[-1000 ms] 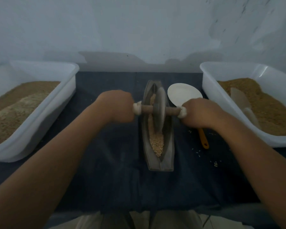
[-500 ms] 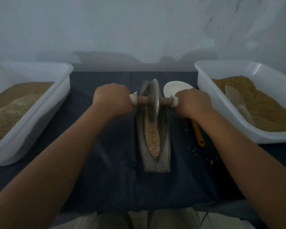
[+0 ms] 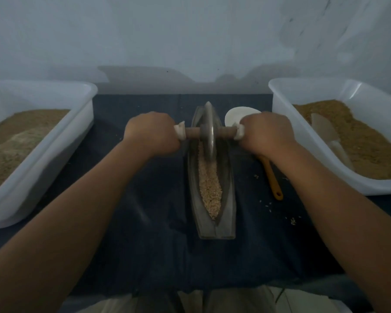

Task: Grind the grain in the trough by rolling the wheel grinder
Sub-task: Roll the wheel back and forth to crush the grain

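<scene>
Wheel grinder [image 3: 209, 132] has rolled toward the trough's [image 3: 229, 199] far end, baring grain [image 3: 210, 190] on the near side. Left hand [image 3: 151, 134] and right hand [image 3: 266, 134] clench its axle; the right wrist partly hides the spoon [image 3: 271, 177].

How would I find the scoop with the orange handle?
Start at the white tub on the right, then look at the dark cloth between it and the gray trough. The scoop lies there, partly under the right hand. Only it has an orange handle.
</scene>
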Demonstrator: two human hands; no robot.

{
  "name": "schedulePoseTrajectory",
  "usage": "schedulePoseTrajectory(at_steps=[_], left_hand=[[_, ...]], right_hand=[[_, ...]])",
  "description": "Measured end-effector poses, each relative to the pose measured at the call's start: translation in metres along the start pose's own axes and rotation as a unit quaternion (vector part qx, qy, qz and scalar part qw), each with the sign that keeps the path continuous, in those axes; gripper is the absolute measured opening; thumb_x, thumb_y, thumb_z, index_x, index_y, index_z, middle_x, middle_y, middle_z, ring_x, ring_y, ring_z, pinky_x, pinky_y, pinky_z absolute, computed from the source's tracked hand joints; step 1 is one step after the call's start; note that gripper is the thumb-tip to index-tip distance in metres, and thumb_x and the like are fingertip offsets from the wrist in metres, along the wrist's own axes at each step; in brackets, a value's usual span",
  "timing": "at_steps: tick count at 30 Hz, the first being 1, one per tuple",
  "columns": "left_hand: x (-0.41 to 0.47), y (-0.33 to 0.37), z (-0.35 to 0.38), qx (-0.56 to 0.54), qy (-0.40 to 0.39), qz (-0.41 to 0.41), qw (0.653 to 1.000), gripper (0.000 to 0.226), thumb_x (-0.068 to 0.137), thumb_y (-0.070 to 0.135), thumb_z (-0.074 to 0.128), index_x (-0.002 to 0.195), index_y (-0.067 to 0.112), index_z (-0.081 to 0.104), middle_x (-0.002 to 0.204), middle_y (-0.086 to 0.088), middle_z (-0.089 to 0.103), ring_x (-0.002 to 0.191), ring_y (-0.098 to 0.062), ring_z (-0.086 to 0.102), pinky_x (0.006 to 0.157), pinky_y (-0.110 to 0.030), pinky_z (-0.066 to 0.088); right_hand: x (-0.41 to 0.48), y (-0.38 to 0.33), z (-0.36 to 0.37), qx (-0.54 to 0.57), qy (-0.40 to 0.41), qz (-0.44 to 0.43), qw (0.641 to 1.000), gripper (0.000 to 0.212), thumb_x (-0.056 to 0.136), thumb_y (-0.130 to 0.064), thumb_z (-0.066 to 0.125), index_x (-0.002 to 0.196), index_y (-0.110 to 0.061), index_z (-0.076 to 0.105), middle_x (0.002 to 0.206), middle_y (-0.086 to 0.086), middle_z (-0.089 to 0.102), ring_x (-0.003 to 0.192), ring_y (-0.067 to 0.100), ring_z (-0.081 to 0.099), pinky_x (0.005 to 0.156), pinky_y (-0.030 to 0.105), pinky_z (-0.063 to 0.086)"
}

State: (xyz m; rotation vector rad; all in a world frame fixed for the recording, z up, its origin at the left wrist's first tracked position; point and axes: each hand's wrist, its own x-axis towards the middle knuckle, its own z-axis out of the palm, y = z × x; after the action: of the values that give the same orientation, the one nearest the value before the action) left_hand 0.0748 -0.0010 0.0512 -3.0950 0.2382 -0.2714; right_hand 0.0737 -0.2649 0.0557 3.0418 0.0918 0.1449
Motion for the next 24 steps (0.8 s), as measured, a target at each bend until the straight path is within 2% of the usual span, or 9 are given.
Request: schedulePoseTrajectory(at_steps=[3,7,10,12,15,17,19,22,24], left_hand=[[-0.001,-0.003,0.006,-0.016,-0.023,0.012,1.000,0.026,0.082,0.045,0.061,0.071,0.022,0.060,0.074,0.003,0.062,0.066,-0.022,0.060,0.063,-0.034,0.050],[-0.042,-0.024,0.001,-0.059,-0.161,0.135,0.976,0.021,0.073,0.042,0.065,0.066,0.024,0.060,0.062,0.008,0.060,0.057,-0.004,0.057,0.051,-0.023,0.042],[-0.066,-0.031,0.002,-0.076,-0.167,0.164,0.969,0.023,0.060,0.049,0.054,0.064,0.028,0.060,0.055,0.011,0.059,0.048,-0.002,0.055,0.044,-0.020,0.035],[-0.059,-0.027,0.008,-0.053,-0.129,0.143,0.980,0.027,0.064,0.051,0.053,0.063,0.024,0.058,0.056,0.009,0.057,0.052,-0.003,0.054,0.048,-0.023,0.037],[-0.028,-0.014,0.013,-0.022,-0.036,0.044,0.998,0.031,0.078,0.053,0.055,0.069,0.025,0.060,0.068,0.009,0.058,0.060,-0.014,0.055,0.057,-0.030,0.044],[-0.009,-0.006,0.016,-0.016,0.015,-0.016,1.000,0.031,0.082,0.052,0.058,0.068,0.024,0.061,0.068,0.005,0.060,0.060,-0.018,0.057,0.056,-0.029,0.044],[-0.002,-0.003,0.018,-0.010,0.039,-0.027,0.999,0.028,0.082,0.048,0.059,0.068,0.024,0.062,0.067,0.004,0.061,0.060,-0.020,0.058,0.055,-0.028,0.043],[-0.013,-0.010,0.012,-0.029,-0.022,0.034,0.999,0.026,0.083,0.047,0.061,0.070,0.025,0.060,0.071,0.005,0.061,0.065,-0.020,0.060,0.062,-0.033,0.051],[-0.029,-0.020,0.001,-0.046,-0.124,0.107,0.985,0.020,0.078,0.040,0.065,0.068,0.024,0.059,0.070,0.007,0.062,0.067,-0.018,0.062,0.063,-0.031,0.050]], right_hand=[[0.002,-0.004,-0.008,-0.009,-0.015,-0.026,1.000,0.019,0.096,-0.031,0.061,0.098,-0.017,0.074,0.096,0.008,0.073,0.089,0.028,0.068,0.079,0.041,0.055],[-0.054,0.009,-0.025,0.022,-0.156,-0.098,0.983,0.014,0.086,-0.036,0.067,0.076,-0.027,0.065,0.072,-0.003,0.067,0.065,0.012,0.063,0.056,0.029,0.044],[-0.082,0.018,-0.030,0.057,-0.244,-0.123,0.960,0.018,0.072,-0.042,0.062,0.068,-0.025,0.061,0.058,-0.005,0.062,0.051,0.008,0.057,0.049,0.027,0.041],[-0.069,0.017,-0.024,0.060,-0.215,-0.111,0.968,0.016,0.073,-0.041,0.062,0.068,-0.026,0.063,0.059,-0.005,0.063,0.053,0.008,0.059,0.050,0.028,0.043],[-0.025,0.006,-0.011,0.003,-0.073,-0.065,0.995,0.019,0.088,-0.041,0.060,0.074,-0.028,0.064,0.070,-0.006,0.063,0.064,0.013,0.059,0.057,0.031,0.042],[0.001,0.001,-0.002,-0.022,0.002,-0.030,0.999,0.021,0.091,-0.038,0.060,0.075,-0.026,0.063,0.073,-0.005,0.061,0.066,0.015,0.056,0.060,0.033,0.043],[0.010,0.000,0.003,-0.028,0.037,-0.021,0.999,0.022,0.092,-0.034,0.061,0.072,-0.024,0.060,0.074,-0.003,0.060,0.067,0.017,0.055,0.061,0.033,0.041],[-0.007,0.002,-0.001,-0.024,0.011,-0.052,0.998,0.019,0.093,-0.036,0.060,0.076,-0.027,0.060,0.077,-0.004,0.061,0.070,0.015,0.057,0.061,0.032,0.039],[-0.031,0.007,-0.015,0.027,-0.139,-0.084,0.986,0.013,0.088,-0.033,0.064,0.076,-0.027,0.062,0.072,-0.006,0.064,0.064,0.011,0.058,0.058,0.030,0.040]])
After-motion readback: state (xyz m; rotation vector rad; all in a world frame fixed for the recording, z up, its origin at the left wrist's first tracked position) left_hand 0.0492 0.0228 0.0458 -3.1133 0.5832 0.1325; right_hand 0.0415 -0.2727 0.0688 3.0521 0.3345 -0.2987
